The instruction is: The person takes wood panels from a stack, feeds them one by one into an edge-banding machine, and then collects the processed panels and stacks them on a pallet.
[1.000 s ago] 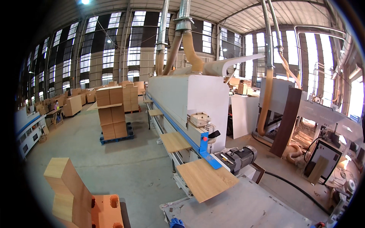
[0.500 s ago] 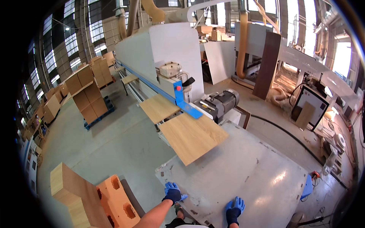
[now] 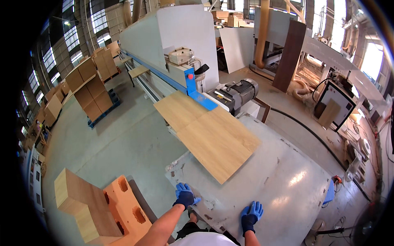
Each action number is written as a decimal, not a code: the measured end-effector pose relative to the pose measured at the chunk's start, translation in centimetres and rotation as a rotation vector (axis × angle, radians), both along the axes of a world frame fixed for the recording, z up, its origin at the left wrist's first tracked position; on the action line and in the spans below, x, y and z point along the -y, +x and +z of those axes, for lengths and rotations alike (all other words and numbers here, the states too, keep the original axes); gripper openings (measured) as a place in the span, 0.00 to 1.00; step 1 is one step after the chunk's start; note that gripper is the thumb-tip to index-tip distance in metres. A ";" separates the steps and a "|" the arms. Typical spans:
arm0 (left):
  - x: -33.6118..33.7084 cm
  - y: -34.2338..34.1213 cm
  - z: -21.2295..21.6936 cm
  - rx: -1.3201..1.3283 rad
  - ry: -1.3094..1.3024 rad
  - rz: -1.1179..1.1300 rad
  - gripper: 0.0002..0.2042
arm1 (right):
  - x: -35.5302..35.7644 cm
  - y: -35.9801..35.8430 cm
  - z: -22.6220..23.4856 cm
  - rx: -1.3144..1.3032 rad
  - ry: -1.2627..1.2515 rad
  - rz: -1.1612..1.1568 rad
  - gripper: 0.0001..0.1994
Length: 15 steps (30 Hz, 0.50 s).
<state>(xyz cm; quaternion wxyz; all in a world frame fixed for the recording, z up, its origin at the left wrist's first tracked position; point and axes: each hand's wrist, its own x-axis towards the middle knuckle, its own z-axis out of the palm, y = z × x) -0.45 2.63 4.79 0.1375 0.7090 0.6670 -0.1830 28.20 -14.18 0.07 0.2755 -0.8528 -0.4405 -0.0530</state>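
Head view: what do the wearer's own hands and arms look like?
The left hand and right hand wear matching gloves, bright blue in front, dark navy toward the wrist. The forearms are bare where visible, without sleeves.

Daylight glares at me through tall windows [image 3: 371,61] on the right; across the smooth grey floor [image 3: 127,135], narrow panes [image 3: 98,20] stripe the dark far wall [image 3: 83,22], where a small lamp [image 3: 66,23] glows high up.

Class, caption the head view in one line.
Blue-gloved hands rest on a scuffed grey table near flat tan wood-grain boards.
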 end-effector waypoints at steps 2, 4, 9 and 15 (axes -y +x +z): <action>-0.1 0.0 -0.3 -0.005 0.031 0.007 0.56 | -0.2 0.2 -0.2 -0.028 0.051 -0.013 0.20; -0.1 -0.1 -0.4 -0.005 0.031 -0.001 0.56 | -0.3 0.1 0.0 -0.042 0.049 -0.017 0.20; -0.1 0.2 0.8 0.039 0.016 0.005 0.56 | -0.2 0.4 0.2 -0.123 0.087 -0.077 0.22; 0.0 0.1 0.3 0.029 0.053 -0.001 0.56 | 0.3 0.4 0.4 -0.162 0.092 -0.127 0.23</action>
